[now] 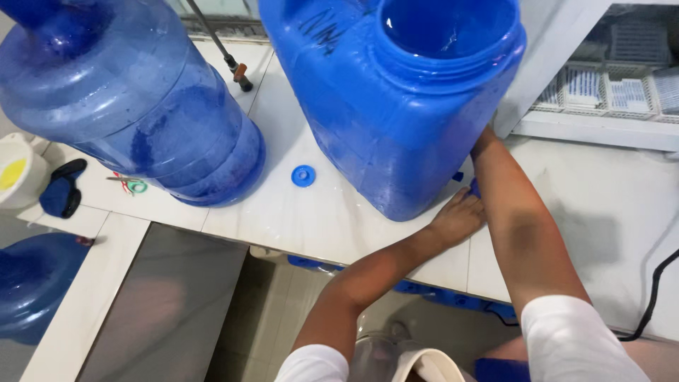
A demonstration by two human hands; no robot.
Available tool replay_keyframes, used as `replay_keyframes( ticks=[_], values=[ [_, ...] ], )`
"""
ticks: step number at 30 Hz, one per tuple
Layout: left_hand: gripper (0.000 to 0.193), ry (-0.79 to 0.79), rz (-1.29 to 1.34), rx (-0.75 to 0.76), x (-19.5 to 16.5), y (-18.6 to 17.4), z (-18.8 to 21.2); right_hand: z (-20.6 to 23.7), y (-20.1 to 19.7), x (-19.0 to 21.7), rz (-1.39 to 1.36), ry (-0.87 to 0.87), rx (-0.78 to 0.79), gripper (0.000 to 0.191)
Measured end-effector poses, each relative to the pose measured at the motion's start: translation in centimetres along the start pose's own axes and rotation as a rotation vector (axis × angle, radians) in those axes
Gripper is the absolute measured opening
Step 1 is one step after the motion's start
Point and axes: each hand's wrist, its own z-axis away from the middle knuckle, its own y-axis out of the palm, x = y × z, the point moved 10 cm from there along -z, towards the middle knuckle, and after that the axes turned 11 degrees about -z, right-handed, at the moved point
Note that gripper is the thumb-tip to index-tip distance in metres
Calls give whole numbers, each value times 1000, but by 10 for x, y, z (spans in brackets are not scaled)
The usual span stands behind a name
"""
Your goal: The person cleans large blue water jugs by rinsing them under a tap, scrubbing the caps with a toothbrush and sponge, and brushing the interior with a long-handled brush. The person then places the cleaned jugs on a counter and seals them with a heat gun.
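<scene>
A big opaque blue plastic container (pixel 385 106) with a wide open mouth stands on the white tiled counter (pixel 311 219). My left hand (pixel 456 216) lies flat on the counter against the container's lower right corner, fingers spread toward a small blue piece peeking out there. My right forearm runs up along the container's right side; my right hand (pixel 485 136) is mostly hidden behind it, so its grip is unclear. A small round blue cap (pixel 303 175) lies on the counter left of the container.
A large translucent blue water bottle (pixel 134 99) stands at the left, with green-handled scissors (pixel 131 185) at its base. A thin metal wand (pixel 225 53) rests behind. A yellow-topped white tub (pixel 18 177), a dark cloth (pixel 62 189), another blue bottle (pixel 35 283) below, a black cable (pixel 654 297).
</scene>
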Motion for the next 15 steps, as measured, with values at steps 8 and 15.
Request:
replay_keyframes(
  ticks=[8, 15],
  values=[
    [19, -203, 650, 28, 42, -29, 131, -9, 30, -17, 10, 8, 68, 19],
    [69, -983, 1179, -422, 167, -107, 294, -10, 39, -8, 0, -4, 83, 19]
  ],
)
